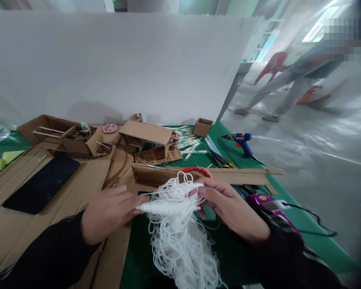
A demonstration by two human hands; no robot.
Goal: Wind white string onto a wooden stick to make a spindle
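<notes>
A big loose tangle of white string hangs in front of me over the green tabletop. Part of the string is wound tightly into a spindle shape, which lies level across the top of the tangle. My left hand pinches the left end of this wound part between thumb and fingers. My right hand is closed on strands at the upper right of the tangle, thumb and forefinger together. A small pale tip sticks out at the right end of the wound part.
Cardboard boxes and a divided cardboard tray stand behind the hands. A black phone-like slab lies on cardboard at left. At right are a blue glue gun, pliers and a purple power strip. A person stands beyond.
</notes>
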